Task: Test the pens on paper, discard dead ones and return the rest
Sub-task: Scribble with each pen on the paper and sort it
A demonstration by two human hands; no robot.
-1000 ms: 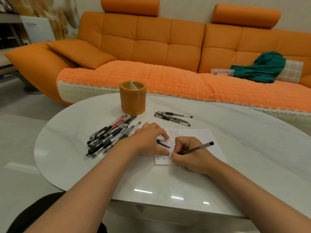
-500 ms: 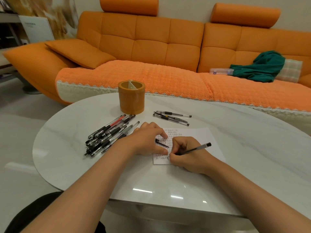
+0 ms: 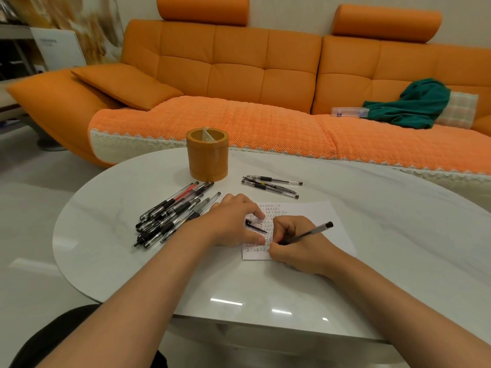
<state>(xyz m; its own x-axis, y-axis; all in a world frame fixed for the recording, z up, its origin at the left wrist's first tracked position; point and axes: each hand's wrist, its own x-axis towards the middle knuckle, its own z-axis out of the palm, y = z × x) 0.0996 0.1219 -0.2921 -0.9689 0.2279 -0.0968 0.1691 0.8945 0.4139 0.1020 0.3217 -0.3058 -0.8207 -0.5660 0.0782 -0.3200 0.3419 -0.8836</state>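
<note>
The fingers point(image 3: 285, 229) of the right hand point(image 3: 297, 251) are curled tight round a pen point(image 3: 309, 233), a slim dark barrel with a black end. Its tip is down on the paper point(image 3: 318, 216) and its butt slants up to the right. The left hand point(image 3: 233, 224) lies with its fingers point(image 3: 257, 211) apart, forefinger and thumb pressing the sheet's left part, with a loose black cap point(image 3: 255, 226) on the paper between them. The paper is white, covered in rows of small test marks, and lies flat on the desk point(image 3: 119, 256). To its left is a heap of pens point(image 3: 172, 215), clear barrels with black grips and one red. Three more pens point(image 3: 271, 185) lie behind the paper, near the orange pen holder point(image 3: 207, 155).
</note>
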